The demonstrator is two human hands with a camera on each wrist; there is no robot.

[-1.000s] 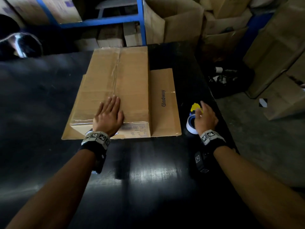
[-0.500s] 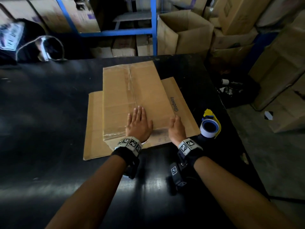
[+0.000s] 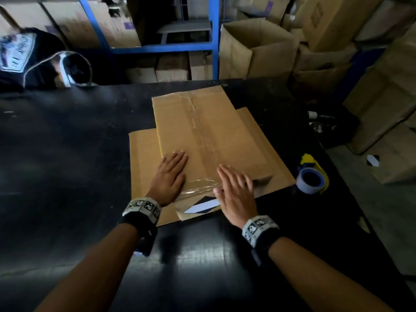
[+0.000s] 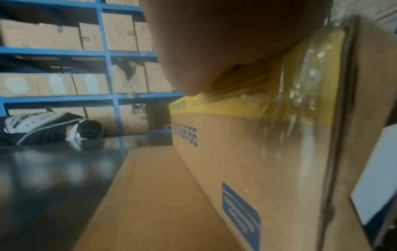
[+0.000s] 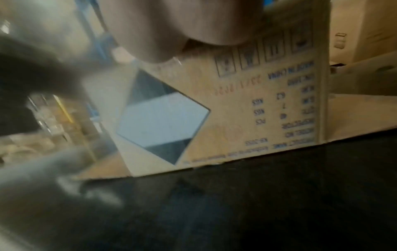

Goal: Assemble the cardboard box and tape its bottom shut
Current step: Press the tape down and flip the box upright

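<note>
Head view: black table [image 3: 67, 154], blue shelving [image 3: 212, 37], stacked cartons [image 3: 382, 97] around.

Box [image 3: 209, 136] under my hands is matt brown corrugated cardboard, slightly worn. Clear glossy tape [image 3: 202, 131] runs down its top seam and wrinkles shiny over the near edge. A smooth white-and-black paper label [image 3: 202, 207] sits on the near side; blue print on the side looks flat, with a yellow printed band. A flat cardboard sheet [image 3: 144, 167] beneath is the same matt brown. The surface [image 3: 67, 154] is black, smooth and glossy, showing reflections. Tape roll [image 3: 311, 180] looks like smooth pale plastic film in a yellow plastic holder. Shelf frame [image 3: 213, 37] is blue painted metal. My wristbands are black cloth with matt printed markers.
</note>
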